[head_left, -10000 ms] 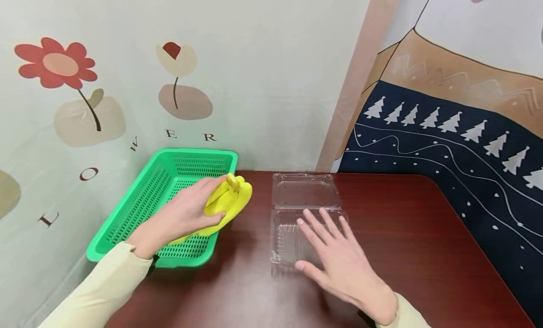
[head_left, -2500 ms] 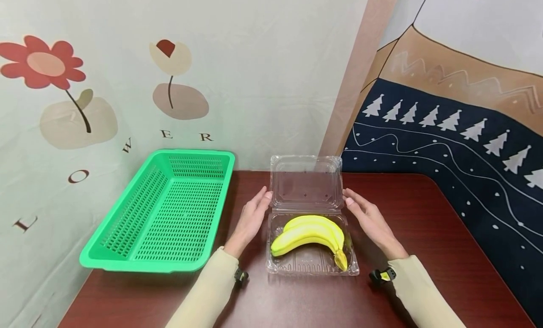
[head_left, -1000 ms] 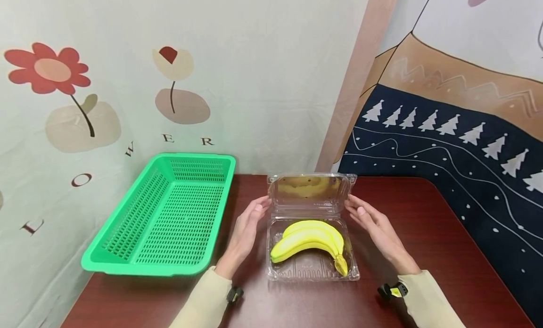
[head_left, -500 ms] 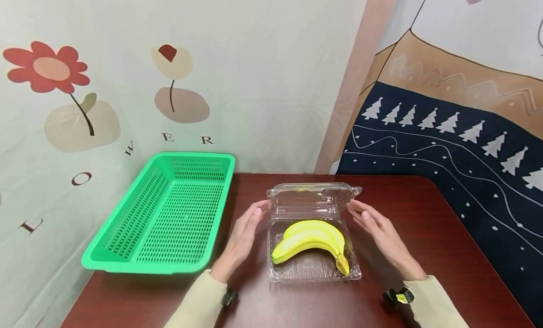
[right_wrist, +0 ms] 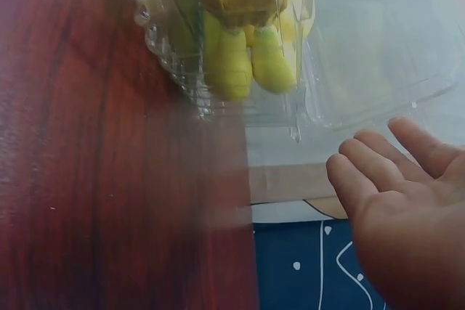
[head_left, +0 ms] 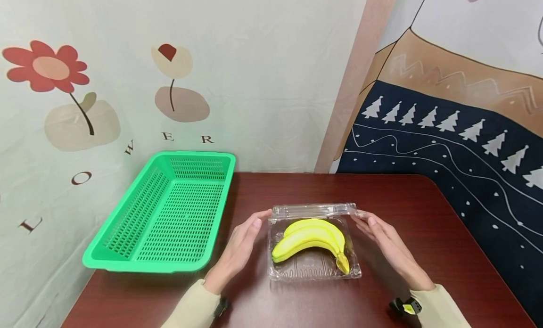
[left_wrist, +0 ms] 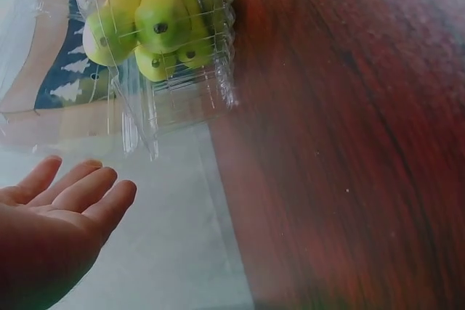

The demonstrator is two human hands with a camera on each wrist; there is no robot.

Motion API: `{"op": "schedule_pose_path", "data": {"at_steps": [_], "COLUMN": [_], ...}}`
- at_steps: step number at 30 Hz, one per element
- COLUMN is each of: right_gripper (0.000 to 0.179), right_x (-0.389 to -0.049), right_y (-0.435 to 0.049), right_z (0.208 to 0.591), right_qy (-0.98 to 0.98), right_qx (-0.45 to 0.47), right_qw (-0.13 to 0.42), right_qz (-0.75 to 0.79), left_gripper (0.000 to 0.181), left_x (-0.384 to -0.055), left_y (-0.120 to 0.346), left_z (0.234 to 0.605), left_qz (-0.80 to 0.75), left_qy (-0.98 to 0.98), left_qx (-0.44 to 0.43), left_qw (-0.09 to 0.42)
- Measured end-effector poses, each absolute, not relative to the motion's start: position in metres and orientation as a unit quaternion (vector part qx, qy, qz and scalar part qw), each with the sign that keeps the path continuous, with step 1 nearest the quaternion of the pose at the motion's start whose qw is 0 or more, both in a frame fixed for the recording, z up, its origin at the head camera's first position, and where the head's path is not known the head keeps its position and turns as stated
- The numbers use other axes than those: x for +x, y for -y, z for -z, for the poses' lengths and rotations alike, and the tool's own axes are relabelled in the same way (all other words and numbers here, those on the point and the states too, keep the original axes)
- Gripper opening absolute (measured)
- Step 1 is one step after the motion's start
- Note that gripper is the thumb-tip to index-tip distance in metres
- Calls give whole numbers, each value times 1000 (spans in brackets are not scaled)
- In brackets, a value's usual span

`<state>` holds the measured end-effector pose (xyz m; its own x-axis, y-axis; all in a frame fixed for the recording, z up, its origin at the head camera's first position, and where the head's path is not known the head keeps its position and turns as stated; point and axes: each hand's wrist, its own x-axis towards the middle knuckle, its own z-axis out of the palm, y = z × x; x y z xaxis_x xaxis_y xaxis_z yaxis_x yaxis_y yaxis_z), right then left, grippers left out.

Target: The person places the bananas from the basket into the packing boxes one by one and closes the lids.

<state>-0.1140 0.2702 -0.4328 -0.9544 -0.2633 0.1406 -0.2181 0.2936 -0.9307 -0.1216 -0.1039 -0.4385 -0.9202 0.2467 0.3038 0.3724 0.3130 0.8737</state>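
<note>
A bunch of yellow bananas lies in the base of a clear plastic clamshell box, stem toward the front right. The box's lid stands tilted above the back hinge, seen nearly edge-on from the head. My left hand is at the lid's left end, fingertips touching or very near it. At the right end is my right hand, its fingertips by the lid corner. Both wrist views show the left fingers and right fingers relaxed, pinching nothing. Green banana tips show through the box wall.
A green perforated plastic basket stands left of the box with nothing in it. The dark red wooden table ends against a printed cloth backdrop at the back and right.
Ten seconds ago my left hand held the bananas over the basket; since then they came into the box. The lid has swung up and forward, both hands following it toward me.
</note>
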Motion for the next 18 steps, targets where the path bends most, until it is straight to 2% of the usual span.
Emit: {"op": "schedule_pose_path", "data": {"at_steps": [4, 18], "right_gripper": [53, 45], "right_x": [-109, -97], "right_y": [-270, -272], "right_z": [433, 448], "right_qy": [-797, -844], "right_qx": [-146, -154], "right_qw": [28, 23], "right_qz": [586, 514], "left_gripper": [46, 46], "left_x": [-118, -107], "left_y": [105, 106], "left_z": [437, 447], "left_qz": [552, 505], "left_qy": [811, 837], "left_qx": [-189, -212], "left_qw": [49, 12]}}
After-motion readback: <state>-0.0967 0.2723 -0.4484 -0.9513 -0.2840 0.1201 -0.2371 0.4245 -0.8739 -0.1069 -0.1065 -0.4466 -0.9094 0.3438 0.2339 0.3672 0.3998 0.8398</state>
